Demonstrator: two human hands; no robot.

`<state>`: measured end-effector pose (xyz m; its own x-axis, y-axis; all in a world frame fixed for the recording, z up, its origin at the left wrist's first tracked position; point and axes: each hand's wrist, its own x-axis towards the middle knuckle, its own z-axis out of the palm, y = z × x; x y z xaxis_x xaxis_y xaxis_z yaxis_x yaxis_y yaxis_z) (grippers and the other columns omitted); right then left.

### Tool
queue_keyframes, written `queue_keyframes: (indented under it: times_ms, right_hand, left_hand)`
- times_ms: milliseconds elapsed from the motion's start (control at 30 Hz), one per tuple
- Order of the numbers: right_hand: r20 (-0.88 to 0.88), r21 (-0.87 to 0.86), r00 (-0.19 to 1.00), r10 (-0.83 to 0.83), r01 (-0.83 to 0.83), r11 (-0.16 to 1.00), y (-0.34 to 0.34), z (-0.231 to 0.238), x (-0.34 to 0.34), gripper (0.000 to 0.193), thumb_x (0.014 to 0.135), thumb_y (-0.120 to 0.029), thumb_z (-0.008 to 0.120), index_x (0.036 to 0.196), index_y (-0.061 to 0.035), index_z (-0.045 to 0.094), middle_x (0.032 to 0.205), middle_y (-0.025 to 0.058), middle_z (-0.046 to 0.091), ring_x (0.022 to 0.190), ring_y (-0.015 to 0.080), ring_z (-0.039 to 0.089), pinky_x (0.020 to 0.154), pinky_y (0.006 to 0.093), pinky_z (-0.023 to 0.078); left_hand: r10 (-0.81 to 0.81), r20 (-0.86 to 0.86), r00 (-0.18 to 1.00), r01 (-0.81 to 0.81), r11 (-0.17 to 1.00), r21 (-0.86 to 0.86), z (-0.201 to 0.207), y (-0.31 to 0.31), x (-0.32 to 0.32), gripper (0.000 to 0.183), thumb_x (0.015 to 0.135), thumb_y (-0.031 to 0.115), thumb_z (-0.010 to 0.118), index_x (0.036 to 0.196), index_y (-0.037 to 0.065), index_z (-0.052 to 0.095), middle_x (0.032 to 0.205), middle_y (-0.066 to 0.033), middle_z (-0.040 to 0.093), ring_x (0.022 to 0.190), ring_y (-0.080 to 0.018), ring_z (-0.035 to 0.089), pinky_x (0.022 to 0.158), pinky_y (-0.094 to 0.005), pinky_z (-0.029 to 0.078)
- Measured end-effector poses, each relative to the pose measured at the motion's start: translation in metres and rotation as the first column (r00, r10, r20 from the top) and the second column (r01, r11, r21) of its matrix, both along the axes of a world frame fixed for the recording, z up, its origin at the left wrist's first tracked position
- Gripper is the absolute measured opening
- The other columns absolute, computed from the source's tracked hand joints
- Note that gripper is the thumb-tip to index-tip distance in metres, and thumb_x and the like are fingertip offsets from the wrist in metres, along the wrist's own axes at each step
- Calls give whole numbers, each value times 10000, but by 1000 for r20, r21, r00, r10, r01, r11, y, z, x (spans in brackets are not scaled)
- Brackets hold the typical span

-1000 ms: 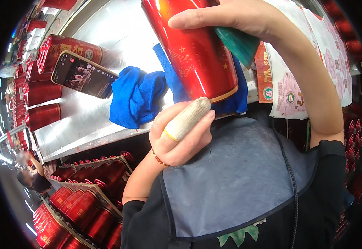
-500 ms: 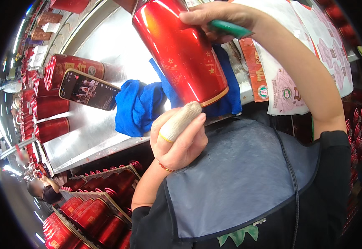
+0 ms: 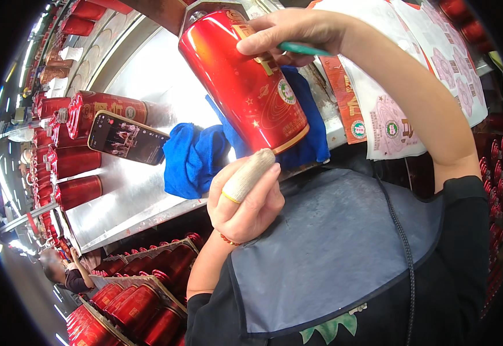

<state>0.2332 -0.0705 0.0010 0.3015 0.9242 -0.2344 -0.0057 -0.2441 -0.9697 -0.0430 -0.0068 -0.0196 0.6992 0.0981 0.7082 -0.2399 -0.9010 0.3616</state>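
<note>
A shiny red bottle (image 3: 245, 86) with gold trim and a round green-and-white emblem lies tilted above a blue cloth (image 3: 315, 115). My right hand (image 3: 297, 34) grips its upper part, thumb across the front. A slim green object (image 3: 303, 49), like a tool handle, is also tucked in that hand; its other end is hidden. At the bottle's gold-edged base is my left hand (image 3: 245, 199), fingers curled closed. One of its fingers wears a pale cloth finger cot (image 3: 250, 176) with a yellow edge, and its tip touches the base rim.
A phone (image 3: 127, 138) leans against red bottles (image 3: 107, 112) on the metal table (image 3: 119, 199). Bunched blue cloth (image 3: 191, 161) lies beside it. Printed white sheets (image 3: 398, 115) are at the right. Crates of red bottles (image 3: 136, 305) stand lower left, near another person (image 3: 70, 271).
The red bottle has turned about its long axis, bringing gold lettering and the round emblem into sight. My right thumb has shifted slightly left and down, and the green object has tilted.
</note>
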Motion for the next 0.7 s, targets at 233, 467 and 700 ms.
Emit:
queue_keyframes:
  times_ms: [233,467,700]
  right_hand:
    - [305,-38,947,104,-97,995,2,54,-25,840,768,-669,800,1291,-43,597,1139,110,680,986,215,639,826,308,477]
    - [254,-104,957,140,-117,988,-1,40,-5,1018,829,-704,724,1472,37,455,1436,229,557,1302,306,559,1073,375,473]
    - [-190,54,982,17,-7,999,1,-12,2,653,762,-624,833,1046,-52,696,729,-52,598,590,-28,555,389,138,337]
  left_hand:
    - [-15,-105,994,25,996,87,15,-1,2,280,753,-21,759,1019,63,785,1082,-116,755,975,-289,703,868,-359,585]
    - [-71,-70,995,81,985,152,11,1,8,337,739,13,783,1071,73,772,1127,-102,730,981,-277,679,866,-358,566]
    - [5,5,1000,-6,995,96,-3,-3,5,381,689,-36,785,1060,51,775,1142,-114,704,978,-275,680,830,-345,574]
